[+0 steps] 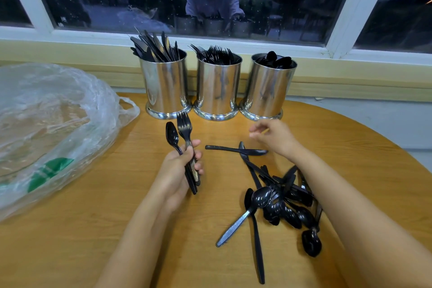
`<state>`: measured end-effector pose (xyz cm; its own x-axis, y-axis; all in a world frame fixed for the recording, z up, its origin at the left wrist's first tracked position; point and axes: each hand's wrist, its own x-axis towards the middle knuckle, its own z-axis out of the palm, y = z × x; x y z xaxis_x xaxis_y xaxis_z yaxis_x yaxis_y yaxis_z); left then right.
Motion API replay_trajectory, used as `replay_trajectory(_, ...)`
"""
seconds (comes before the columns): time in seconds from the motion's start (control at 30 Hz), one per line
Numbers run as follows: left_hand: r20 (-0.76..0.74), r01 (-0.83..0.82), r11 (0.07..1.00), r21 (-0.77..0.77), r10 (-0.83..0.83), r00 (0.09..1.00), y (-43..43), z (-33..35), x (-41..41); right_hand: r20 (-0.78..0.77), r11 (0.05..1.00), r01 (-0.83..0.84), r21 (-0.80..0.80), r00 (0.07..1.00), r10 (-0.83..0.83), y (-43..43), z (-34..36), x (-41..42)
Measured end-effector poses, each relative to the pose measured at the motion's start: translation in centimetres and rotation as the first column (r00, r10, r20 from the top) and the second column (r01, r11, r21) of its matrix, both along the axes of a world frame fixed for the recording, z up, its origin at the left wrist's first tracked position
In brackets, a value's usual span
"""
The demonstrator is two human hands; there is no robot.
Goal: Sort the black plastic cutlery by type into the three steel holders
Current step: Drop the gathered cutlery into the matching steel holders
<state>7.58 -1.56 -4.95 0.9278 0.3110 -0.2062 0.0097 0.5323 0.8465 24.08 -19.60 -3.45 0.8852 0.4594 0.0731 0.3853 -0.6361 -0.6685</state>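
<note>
Gripping fork & spoon, L hand clamped on both; R hand loose, empty, by knife.

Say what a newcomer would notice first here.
Three steel holders stand in a row at the back, bristling with knives, forks and spoons from left to right. In front, the left hand grips a fork and spoon upright, while the right hand hovers beyond a tangled pile of black cutlery. A crumpled bag fills the left.
</note>
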Motion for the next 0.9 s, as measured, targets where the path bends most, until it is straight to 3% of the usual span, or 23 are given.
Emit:
replay_trajectory(0.1, -0.012, 0.007, 1.000, -0.009, -0.007, 1.000, -0.3, -0.1, 0.0, -0.031, 0.981, -0.031, -0.190, 0.999, 0.025, -1.5, -1.7, 0.0)
replay_trajectory(0.23, -0.030, 0.013, 1.000, -0.001, -0.013, 0.999, -0.7, -0.1, 0.0, 0.074, 0.967, -0.017, -0.254, 0.997, 0.037, -2.2, -2.3, -0.6)
replay_trajectory(0.33, -0.049, 0.021, 1.000, 0.009, -0.020, 0.999, -0.7, -0.1, -0.1, 0.046, 0.966, -0.037, -0.254, 0.998, 0.051, -2.1, -2.0, -0.7)
replay_trajectory(0.5, -0.059, 0.026, 1.000, 0.004, -0.026, 0.998, -0.8, 0.0, 0.0, 0.014, 0.995, -0.008, 0.099, 1.000, 0.006, -2.0, -0.3, -1.0)
replay_trajectory(0.63, -0.061, 0.009, 1.000, 0.027, -0.007, 0.998, -0.9, 0.0, 0.0, -0.040, 0.897, -0.021, 0.441, 0.998, 0.043, -2.3, 2.3, -1.8)
replay_trajectory(0.9, -0.029, 0.022, 0.997, 0.077, -0.020, 0.999, -0.8, -0.4, 0.0, -0.068, 0.769, -0.123, 0.627, 0.975, 0.211, -0.8, 4.5, -2.8)
